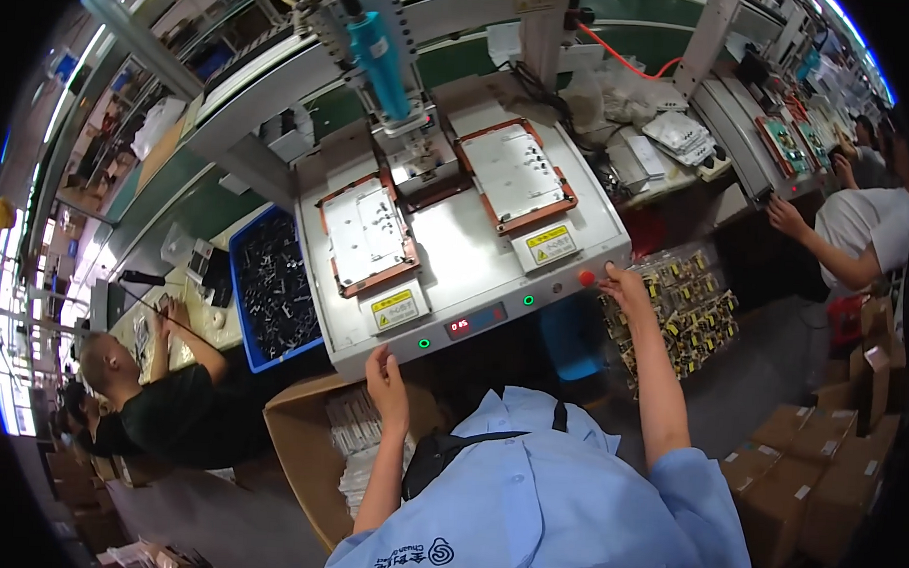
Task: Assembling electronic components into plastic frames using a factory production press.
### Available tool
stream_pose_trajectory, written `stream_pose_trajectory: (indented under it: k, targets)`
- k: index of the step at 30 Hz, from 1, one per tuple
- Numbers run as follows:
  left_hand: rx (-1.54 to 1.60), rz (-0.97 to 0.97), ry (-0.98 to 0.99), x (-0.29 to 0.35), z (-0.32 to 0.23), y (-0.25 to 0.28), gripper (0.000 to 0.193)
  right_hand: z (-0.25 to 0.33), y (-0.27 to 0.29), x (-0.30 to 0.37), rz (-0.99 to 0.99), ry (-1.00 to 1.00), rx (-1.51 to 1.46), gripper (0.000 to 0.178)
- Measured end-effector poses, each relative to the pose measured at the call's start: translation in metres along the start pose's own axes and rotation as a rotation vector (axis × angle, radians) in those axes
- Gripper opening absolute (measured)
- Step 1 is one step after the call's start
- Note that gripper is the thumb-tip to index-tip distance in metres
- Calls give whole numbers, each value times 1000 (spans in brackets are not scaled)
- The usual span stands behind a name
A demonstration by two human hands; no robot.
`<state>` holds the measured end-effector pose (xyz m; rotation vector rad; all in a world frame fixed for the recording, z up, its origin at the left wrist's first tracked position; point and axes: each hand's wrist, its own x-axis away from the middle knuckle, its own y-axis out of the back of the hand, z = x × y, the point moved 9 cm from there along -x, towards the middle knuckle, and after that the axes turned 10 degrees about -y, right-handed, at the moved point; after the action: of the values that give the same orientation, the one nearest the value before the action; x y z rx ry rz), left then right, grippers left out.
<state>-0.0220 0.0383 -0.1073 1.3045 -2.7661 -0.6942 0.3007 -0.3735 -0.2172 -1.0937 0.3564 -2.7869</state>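
A white bench-top press machine (455, 274) stands in front of me, with a small red display and two green-ringed buttons on its front. My left hand (387, 387) is at the machine's lower front edge, below the left green-ringed button (424, 343); its fingers are loosely extended and nothing shows in them. At the front right corner is my right hand (626, 292), fingers partly bent and apart, beside the red knob (586, 278). Two orange-framed fixtures, the left fixture (367, 233) and the right fixture (516, 174), each bear a white plate with small dark parts.
A blue bin (262, 362) of black parts stands left of the machine. Below my left hand sits an open cardboard box (304, 449) with white packs. Yellow-and-black parts (679, 312) lie to the right. Co-workers sit at left (170, 404) and right (867, 233); cartons (799, 456) are stacked lower right.
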Motion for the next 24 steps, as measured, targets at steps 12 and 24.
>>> stream_pose_trajectory:
  k: [12, 24]
  targets:
    - [-34, -86, 15, 5, 13, 36, 26, -89, 17, 27, 69, -36, -76, 18]
    - [30, -218, 108, 20, 39, 64, 25, -166, -98, 99, 392, 0, 1328, 22]
